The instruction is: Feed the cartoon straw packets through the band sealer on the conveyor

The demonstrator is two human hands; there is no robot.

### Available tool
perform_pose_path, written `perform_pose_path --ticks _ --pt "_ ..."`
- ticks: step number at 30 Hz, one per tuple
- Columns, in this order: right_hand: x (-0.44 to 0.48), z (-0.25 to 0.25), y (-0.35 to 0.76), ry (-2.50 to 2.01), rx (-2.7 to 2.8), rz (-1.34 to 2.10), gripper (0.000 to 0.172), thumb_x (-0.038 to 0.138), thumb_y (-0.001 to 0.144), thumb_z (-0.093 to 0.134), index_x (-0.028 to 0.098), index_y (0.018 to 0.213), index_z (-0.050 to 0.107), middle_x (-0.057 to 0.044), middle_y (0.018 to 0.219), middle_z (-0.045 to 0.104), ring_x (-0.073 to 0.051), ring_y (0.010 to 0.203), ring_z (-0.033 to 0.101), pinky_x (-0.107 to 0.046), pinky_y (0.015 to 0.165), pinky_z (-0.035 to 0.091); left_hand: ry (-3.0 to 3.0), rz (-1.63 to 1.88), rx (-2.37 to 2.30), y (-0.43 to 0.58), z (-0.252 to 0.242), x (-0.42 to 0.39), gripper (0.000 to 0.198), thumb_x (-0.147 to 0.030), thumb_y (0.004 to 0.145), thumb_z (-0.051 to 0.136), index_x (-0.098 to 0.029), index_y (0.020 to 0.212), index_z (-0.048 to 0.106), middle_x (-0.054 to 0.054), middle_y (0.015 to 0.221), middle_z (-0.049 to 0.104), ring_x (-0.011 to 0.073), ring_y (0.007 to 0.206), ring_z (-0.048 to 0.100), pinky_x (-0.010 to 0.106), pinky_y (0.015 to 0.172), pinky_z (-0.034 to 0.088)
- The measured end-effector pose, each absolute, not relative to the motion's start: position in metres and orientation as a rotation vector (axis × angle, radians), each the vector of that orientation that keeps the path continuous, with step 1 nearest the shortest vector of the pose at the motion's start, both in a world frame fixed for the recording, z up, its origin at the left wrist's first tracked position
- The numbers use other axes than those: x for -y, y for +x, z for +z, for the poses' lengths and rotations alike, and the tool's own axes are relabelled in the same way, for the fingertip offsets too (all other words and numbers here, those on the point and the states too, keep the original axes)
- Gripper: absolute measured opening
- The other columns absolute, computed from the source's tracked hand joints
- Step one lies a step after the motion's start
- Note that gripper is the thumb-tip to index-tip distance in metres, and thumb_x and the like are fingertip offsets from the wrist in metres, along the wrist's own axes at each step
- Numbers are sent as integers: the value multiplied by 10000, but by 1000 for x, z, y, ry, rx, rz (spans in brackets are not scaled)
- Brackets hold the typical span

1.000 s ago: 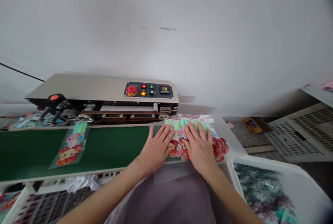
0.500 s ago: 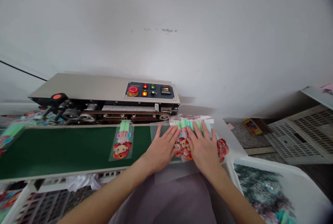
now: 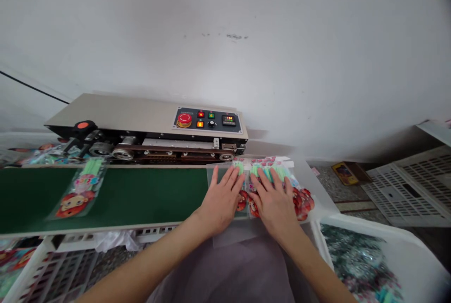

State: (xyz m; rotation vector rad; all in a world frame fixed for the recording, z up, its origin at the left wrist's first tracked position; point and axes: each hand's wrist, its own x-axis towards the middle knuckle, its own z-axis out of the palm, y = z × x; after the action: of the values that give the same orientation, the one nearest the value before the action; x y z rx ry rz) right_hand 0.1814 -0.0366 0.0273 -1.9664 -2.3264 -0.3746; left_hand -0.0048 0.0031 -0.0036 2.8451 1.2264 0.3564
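By flat green belt (image 3: 155, 195), right end | left hand (image 3: 221, 202), right hand (image 3: 276, 206): palms down, fingers spread over clear plastic red-character packets (image 3: 303, 203) | beige-topped machine (image 3: 137, 112) behind

Lit softly and a little dimly, palest on the wall (image 3: 225, 75) around centre. Shadowed faintly just right of the machine (image 3: 137, 114), darkly above the crate (image 3: 405, 192) at far right. Glowing red, orange and green on the control panel (image 3: 208, 120). Glinting off packets (image 3: 362, 260) at lower right. Blurred over the bag (image 3: 79, 191) at left. Stretched toward the sides, blackened at both right corners.
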Motion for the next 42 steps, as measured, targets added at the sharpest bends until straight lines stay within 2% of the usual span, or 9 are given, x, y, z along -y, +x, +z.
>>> perform_pose_path --ticks 5,13,18,21,28,32,36,39,42 --pt "32 24 174 -1939 2336 -268 413 337 1027 465 251 1414 579 -51 1537 503 -369 1424 385 -618 1146 265 2812 369 -1230 -10 -8 -5 543 -376 1073 216 -166 1561 329 112 1655 284 278 1535 244 678 1215 142" --pt "27 29 155 -1885 2326 -203 509 411 1026 465 224 1499 476 -80 1595 417 -353 1444 367 -565 1127 339 2679 309 -1514 -31 11 1 524 -358 1060 281 -119 1494 452 140 1624 336 339 1513 289 699 1206 147" --pt "34 32 185 -1988 2264 -348 437 286 1045 383 162 1428 553 -102 1532 504 -355 1429 389 -591 1129 325 2750 397 -1170 1 20 5 541 -394 1075 233 -144 1524 402 111 1622 358 274 1517 294 621 1234 174" --pt "36 26 197 -2034 2269 -387 439 222 1038 349 158 1418 562 -96 1547 485 -355 1439 379 -601 1125 325 2820 433 -963 18 11 2 589 -475 1067 234 -169 1562 329 104 1651 295 289 1530 257 640 1223 171" --pt "35 16 193 -2004 2245 -418 447 373 1037 426 167 1405 573 -135 1556 465 -381 1438 362 -617 1124 302 2833 429 -1152 -5 -10 -7 591 -502 1062 249 -206 1569 317 109 1661 277 281 1542 222 607 1221 192" --pt "34 17 188 -2003 2236 -409 438 396 1031 451 172 1378 596 -146 1547 473 -385 1434 363 -619 1130 282 2841 398 -1205 -26 -6 -4 569 -494 1063 260 -211 1543 374 116 1634 343 279 1530 259 622 1229 148" --pt "30 18 178 -2012 2254 -384 446 407 1022 482 177 1389 590 -136 1564 453 -390 1442 352 -618 1142 262 2796 339 -1378 -39 2 -2 576 -503 1053 285 -191 1513 434 154 1599 396 322 1508 307 674 1214 133" --pt "27 20 171 -2025 2248 -358 452 414 1019 489 183 1395 586 -122 1559 463 -394 1445 346 -625 1148 248 2763 358 -1493 -32 10 -2 573 -484 1052 297 -174 1515 435 159 1629 333 352 1524 257 696 1202 149" --pt "29 23 173 -2030 2237 -340 427 369 1030 463 200 1405 578 -109 1555 473 -380 1447 349 -620 1143 256 2816 377 -1339 -10 13 -3 555 -427 1068 250 -169 1543 378 122 1645 310 301 1538 231 648 1222 176"
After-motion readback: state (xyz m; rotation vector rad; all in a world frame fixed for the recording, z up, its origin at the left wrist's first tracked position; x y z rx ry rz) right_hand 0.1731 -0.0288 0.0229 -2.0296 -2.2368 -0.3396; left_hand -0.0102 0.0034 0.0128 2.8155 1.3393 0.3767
